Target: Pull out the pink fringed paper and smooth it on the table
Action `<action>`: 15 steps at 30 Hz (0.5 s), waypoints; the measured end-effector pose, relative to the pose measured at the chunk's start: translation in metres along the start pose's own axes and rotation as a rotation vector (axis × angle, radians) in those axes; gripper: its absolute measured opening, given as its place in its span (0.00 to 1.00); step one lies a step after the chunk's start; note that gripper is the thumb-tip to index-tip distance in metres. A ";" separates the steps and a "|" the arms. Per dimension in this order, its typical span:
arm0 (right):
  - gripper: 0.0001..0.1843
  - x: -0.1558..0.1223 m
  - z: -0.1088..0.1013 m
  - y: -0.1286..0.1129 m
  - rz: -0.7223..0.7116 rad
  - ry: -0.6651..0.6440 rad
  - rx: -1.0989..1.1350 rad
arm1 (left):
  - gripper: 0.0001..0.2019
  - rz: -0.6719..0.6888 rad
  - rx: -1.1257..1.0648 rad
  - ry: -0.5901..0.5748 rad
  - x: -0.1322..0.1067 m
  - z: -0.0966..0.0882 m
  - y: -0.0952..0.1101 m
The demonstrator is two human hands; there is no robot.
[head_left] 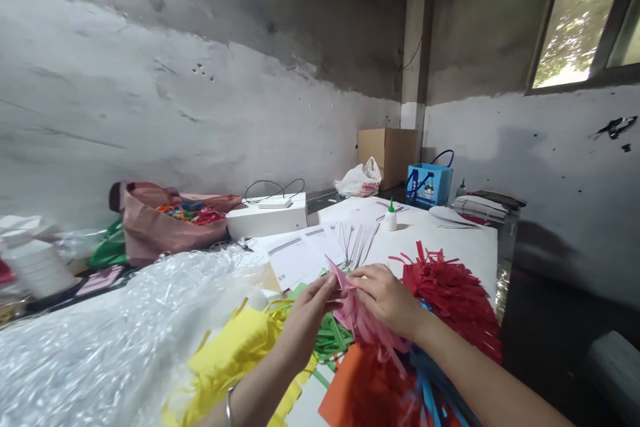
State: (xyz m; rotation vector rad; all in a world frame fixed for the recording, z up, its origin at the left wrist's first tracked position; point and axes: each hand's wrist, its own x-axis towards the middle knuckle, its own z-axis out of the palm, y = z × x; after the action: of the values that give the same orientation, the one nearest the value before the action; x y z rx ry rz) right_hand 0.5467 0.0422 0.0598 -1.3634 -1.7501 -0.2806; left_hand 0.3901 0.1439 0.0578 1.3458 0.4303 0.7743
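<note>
Both hands meet at a piece of pink fringed paper (350, 310), whose cut strips hang down toward the table. My left hand (315, 307) pinches its left edge near the top. My right hand (383, 293) has its fingers closed over the upper right part, and a pink corner points up between the two hands. Below it lie green paper strips (333, 337). Yellow fringed paper (235, 340) is beside my left forearm. Orange paper (345, 380) and blue strips (430, 380) lie under my right forearm, with a red fringed pile (450, 293) to its right.
A white glue bottle (391, 219) with a green tip stands beyond the hands, near thin wire-like sticks (357, 243) and printed sheets (300, 257). Clear plastic film (150, 320) covers the left side. Farther back are a pink bag (150, 227), white box (270, 217), blue bag (431, 183) and carton (387, 150).
</note>
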 end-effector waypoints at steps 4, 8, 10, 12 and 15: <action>0.12 -0.010 0.019 -0.006 0.205 -0.010 0.187 | 0.23 -0.060 0.031 -0.041 -0.016 -0.012 -0.019; 0.07 -0.012 0.037 -0.007 0.398 0.010 0.331 | 0.22 -0.055 0.043 -0.073 -0.026 -0.015 -0.024; 0.03 -0.011 0.043 -0.007 0.467 0.009 0.394 | 0.21 -0.046 0.045 -0.077 -0.029 -0.016 -0.026; 0.04 -0.011 0.048 -0.008 0.510 -0.001 0.454 | 0.21 -0.037 0.048 -0.076 -0.031 -0.019 -0.027; 0.05 -0.010 0.051 -0.010 0.533 -0.036 0.521 | 0.21 -0.026 0.059 -0.068 -0.032 -0.024 -0.030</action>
State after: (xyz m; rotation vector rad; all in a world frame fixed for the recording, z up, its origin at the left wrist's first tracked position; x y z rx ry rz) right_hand 0.5130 0.0644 0.0260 -1.3755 -1.2922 0.4644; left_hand 0.3589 0.1368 0.0193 1.4152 0.4192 0.6969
